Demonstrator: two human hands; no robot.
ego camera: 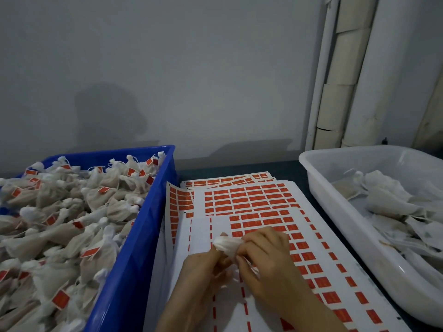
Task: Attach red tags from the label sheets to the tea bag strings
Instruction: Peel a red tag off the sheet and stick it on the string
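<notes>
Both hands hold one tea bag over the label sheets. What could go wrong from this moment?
1. The label sheets lie loosely fanned, one edge curling up against the blue crate. Peeling a tag may drag a sheet, since the left hand and right hand both grip the tea bag.
2. The blue crate is heaped near its rim, so an added bag could slide out.

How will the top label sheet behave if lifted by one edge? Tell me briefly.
Likely floppy: the label sheet looks paper-thin, and the neighbouring sheet curls up against the blue bin. Probably light, and apt to slide on the stack beneath.
</notes>
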